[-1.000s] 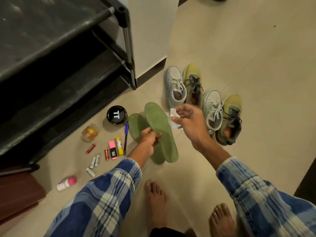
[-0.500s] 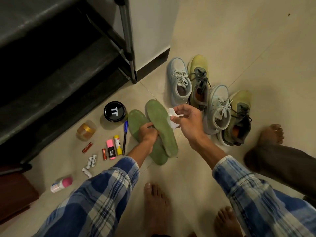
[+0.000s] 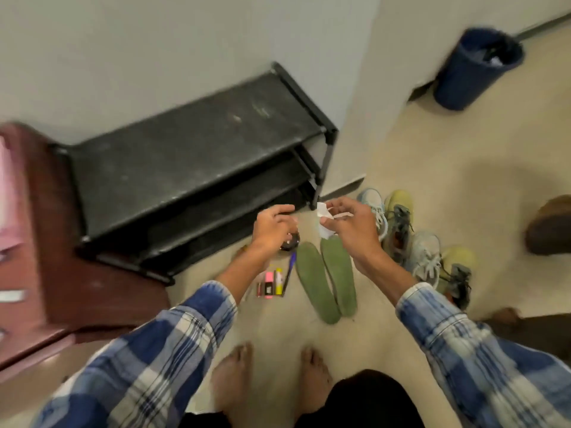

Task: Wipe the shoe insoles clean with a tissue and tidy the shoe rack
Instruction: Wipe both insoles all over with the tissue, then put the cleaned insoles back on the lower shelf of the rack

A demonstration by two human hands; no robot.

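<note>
Beige floor tiles (image 3: 401, 168) run up to the black shoe rack (image 3: 200, 159) on the left. Both green insoles (image 3: 315, 285) lie flat side by side on the floor, nearer than my raised hands and touching neither. My right hand (image 3: 349, 227) pinches the white tissue (image 3: 323, 211), seen over the right insole's far tip. My left hand (image 3: 272, 230) hangs loosely bent, holding nothing.

Quick count: two green insoles (image 3: 313, 285), four shoes (image 3: 426, 257) (two pale, two yellow), one black rack (image 3: 191, 156), one blue bin (image 3: 472, 69), one tissue (image 3: 324, 223), one pen (image 3: 289, 273).
</note>
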